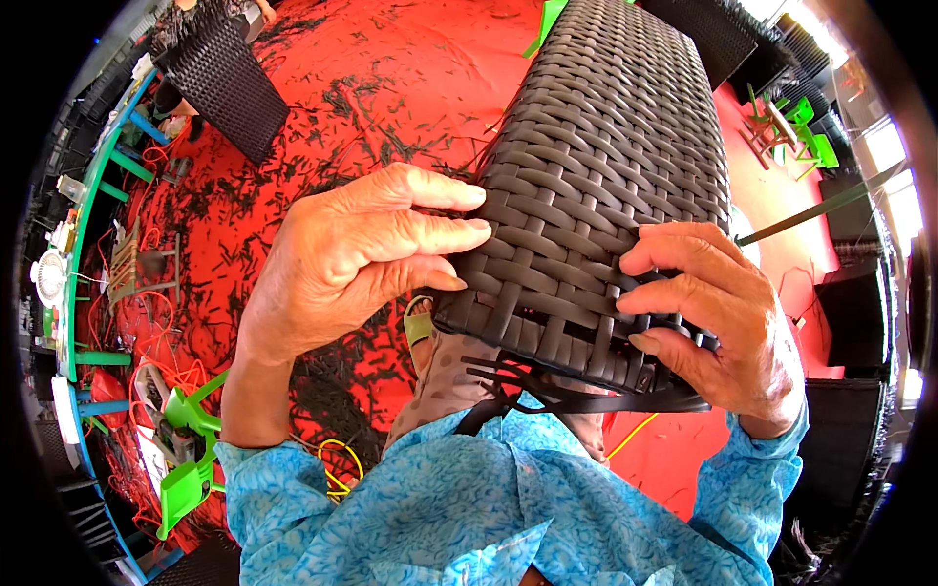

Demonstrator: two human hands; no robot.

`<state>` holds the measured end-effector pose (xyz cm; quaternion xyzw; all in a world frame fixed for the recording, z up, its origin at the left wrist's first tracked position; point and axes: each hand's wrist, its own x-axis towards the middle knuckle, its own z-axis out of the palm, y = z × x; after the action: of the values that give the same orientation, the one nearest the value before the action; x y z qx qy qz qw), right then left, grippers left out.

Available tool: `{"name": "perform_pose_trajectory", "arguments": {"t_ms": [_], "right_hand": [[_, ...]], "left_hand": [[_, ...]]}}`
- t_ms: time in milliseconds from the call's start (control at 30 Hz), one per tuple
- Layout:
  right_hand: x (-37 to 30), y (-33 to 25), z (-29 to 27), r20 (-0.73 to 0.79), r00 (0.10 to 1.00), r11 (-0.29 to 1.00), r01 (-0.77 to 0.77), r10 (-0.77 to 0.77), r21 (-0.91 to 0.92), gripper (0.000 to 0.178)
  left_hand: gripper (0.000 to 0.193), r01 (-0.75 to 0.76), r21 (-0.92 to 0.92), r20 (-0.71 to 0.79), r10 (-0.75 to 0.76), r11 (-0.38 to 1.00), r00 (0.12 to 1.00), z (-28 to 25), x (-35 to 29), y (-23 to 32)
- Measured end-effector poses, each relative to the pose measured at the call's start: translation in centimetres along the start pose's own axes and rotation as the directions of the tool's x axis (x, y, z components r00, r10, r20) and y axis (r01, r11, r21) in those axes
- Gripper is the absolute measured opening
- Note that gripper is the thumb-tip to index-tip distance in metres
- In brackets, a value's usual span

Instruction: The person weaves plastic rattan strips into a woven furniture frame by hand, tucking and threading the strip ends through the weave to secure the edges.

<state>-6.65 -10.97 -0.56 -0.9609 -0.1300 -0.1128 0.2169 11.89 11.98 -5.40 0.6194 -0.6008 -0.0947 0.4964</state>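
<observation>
A dark brown woven plastic-rattan piece point(606, 146), a long block shape, lies in front of me with its near end over my lap. My left hand point(366, 239) is at its left edge, fingers stretched out and apart, the tips against or just beside the weave. On the near right corner, my right hand point(708, 317) rests with bent, spread fingers, their tips on the strips; no grip on a single strand shows. The weave around those fingertips is partly hidden. Loose dark strip ends point(518, 376) stick out below the near edge, toward my blue patterned shirt.
Strip offcuts point(362, 107) litter the red floor. Another woven panel point(225, 83) stands at far left, with a person's hand behind it. Green chairs point(186, 469) are at lower left and far right. A green-edged table point(73, 264) with a white fan point(47, 276) lines the left.
</observation>
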Motion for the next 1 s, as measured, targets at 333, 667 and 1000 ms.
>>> {"name": "perform_pose_trajectory", "arguments": {"t_ms": [333,667,1000], "right_hand": [[1.7,-0.6,0.8,-0.007,0.998,0.997,0.066,-0.066,-0.034,0.051],[2.6,-0.1,1.4,-0.022,0.999,0.999,0.046,-0.047,-0.007,0.056],[2.5,0.5,1.5,-0.012,1.0,0.996,0.03,-0.029,0.08,0.05]], "left_hand": [[0.04,-0.161,0.265,0.032,0.158,0.951,0.987,0.1,0.3,0.0],[0.039,-0.16,0.247,0.082,0.144,0.956,0.986,0.2,0.4,-0.2],[0.033,-0.067,0.123,0.026,0.064,0.99,0.998,0.0,0.1,-0.8]]}}
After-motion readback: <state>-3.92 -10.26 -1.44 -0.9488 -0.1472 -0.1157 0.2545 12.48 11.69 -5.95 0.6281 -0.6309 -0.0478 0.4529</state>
